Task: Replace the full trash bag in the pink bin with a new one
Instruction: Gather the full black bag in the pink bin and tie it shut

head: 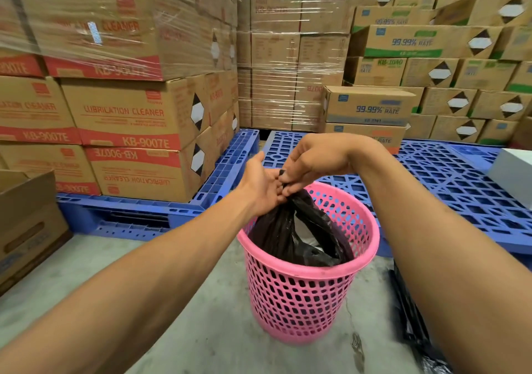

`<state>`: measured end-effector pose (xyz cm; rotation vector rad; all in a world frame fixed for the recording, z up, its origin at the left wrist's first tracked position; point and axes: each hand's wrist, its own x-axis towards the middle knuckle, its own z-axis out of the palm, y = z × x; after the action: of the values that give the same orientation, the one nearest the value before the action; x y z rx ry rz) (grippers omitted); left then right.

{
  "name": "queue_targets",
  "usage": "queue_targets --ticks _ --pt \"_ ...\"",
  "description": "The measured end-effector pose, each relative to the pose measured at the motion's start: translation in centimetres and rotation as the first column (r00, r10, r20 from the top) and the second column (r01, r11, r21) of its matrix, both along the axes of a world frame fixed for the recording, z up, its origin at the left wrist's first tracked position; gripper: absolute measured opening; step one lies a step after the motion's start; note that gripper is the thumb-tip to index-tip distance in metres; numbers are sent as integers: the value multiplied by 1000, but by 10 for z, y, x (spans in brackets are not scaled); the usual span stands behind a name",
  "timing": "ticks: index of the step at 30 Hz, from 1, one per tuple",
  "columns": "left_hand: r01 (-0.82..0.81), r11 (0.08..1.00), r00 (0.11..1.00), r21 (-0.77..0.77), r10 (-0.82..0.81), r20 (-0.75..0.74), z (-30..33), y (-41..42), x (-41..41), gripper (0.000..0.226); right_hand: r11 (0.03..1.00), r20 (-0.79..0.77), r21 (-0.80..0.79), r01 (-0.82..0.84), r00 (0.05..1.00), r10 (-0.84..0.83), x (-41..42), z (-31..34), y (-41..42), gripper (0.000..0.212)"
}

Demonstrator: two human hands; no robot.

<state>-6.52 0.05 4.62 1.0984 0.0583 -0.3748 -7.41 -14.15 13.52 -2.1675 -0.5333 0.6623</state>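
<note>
Stacked cartons (138, 120) behind pink bin (305, 293)

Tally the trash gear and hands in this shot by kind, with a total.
Pink bin: 1
Black bag in the bin: 1
Black bag on the floor: 1
Hands, left and right: 2
Total: 5

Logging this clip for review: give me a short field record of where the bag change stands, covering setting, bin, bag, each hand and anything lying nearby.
setting: warehouse floor between blue pallets stacked with cardboard boxes
bin: pink bin, upright on the concrete floor
bag: black trash bag, still inside the bin, its top gathered above the rim
left hand: left hand holds the gathered top
right hand: right hand pinches the bag top from above
nearby: black plastic on the floor right of the bin
stage: bag not yet lifted out
</note>
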Motion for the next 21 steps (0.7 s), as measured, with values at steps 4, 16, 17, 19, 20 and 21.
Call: queue_targets --ticks 4,16,17,19,20,21 --pt "102 986 986 129 -117 119 -17 14 -2 90 973 42 200 113 991 -124 16 -14 -11 14" --pt "192 789 949 583 -302 96 -23 23 -7 12 975 500 183 129 842 -205 44 -81 -14 4" --pt "216 797 945 564 -316 84 -22 25 -8 13 970 473 225 91 860 -190 44 -86 -12 5" --pt "256 806 938 534 -340 63 -24 29 -7 14 950 455 312 -7 879 -143 43 -94 -7 11" --pt "272 810 937 519 -347 51 -25 31 -7 16 936 443 350 -34 887 -133 42 -99 -3 13" --pt "282 818 937 501 -347 40 -26 34 -7 18 928 424 372 -36 895 -135 42 -103 0 15"
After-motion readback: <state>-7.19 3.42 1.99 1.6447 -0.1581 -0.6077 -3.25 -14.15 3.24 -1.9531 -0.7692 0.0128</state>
